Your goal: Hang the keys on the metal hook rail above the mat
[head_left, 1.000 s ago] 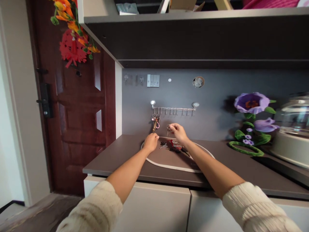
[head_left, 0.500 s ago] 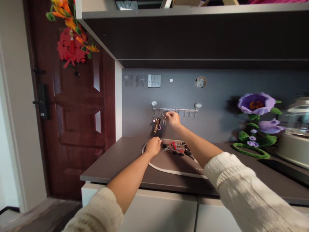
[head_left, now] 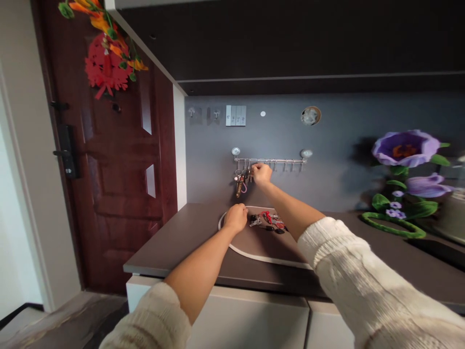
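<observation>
My right hand (head_left: pixel 261 174) is closed on a key ring with small keys (head_left: pixel 250 174), held right at the hooks of a clear wall rail (head_left: pixel 271 160). Whether the ring sits on a hook cannot be made out. Just left of it, a bunch of keys with a patterned fob and pink loop (head_left: pixel 240 185) hangs from the leftmost hooks. My left hand (head_left: pixel 236 218) is closed low over the left edge of a pale-rimmed mat (head_left: pixel 269 249); anything inside its fingers is hidden. Several keys with red and black fobs (head_left: pixel 269 220) lie on the mat between my arms.
A dark shelf (head_left: pixel 290 43) overhangs the counter (head_left: pixel 174 237). Purple artificial flowers (head_left: pixel 405 150) and a pale appliance with a clear top (head_left: pixel 454 213) stand at right. A reddish-brown door (head_left: pixel 123 194) is at left. Switches (head_left: pixel 236 116) are above the rail.
My right hand has risen from above the mat to the rail, carrying the key ring, and shifted slightly left against the hooks. The left hand stays low by the mat. The view has tilted down slightly.
</observation>
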A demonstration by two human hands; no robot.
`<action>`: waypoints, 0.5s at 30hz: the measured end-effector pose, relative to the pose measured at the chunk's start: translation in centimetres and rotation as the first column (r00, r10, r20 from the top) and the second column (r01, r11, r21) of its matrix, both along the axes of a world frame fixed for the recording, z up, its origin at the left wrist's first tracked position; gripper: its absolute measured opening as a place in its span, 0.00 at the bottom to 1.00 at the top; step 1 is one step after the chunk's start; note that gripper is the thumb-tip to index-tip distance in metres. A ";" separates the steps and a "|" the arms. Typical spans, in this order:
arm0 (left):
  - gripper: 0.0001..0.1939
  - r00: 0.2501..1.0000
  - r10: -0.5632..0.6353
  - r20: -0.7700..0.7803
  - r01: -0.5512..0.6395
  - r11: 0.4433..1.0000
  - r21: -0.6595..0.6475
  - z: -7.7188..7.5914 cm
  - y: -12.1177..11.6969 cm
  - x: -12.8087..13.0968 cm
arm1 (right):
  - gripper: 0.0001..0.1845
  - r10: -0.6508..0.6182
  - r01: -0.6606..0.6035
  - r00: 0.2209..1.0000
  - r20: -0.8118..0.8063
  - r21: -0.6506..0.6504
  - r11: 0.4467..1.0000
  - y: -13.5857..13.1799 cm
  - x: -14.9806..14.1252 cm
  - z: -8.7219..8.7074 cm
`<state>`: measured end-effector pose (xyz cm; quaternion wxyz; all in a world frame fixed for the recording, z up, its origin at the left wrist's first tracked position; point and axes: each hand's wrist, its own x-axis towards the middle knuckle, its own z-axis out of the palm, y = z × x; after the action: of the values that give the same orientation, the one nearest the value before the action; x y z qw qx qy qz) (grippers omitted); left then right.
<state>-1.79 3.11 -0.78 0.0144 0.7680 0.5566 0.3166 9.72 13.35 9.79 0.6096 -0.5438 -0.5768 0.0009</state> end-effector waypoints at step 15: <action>0.14 0.999 -0.007 0.035 0.007 1.000 0.002 0.1 -0.1 -0.1 | 0.12 -0.034 0.034 0.999 -0.033 0.003 0.999 0.2 0.2 -2.1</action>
<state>-1.88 2.97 -0.64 0.0246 0.7643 0.5532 0.3303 9.97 13.57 7.65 0.6198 -0.5525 -0.5574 -0.0018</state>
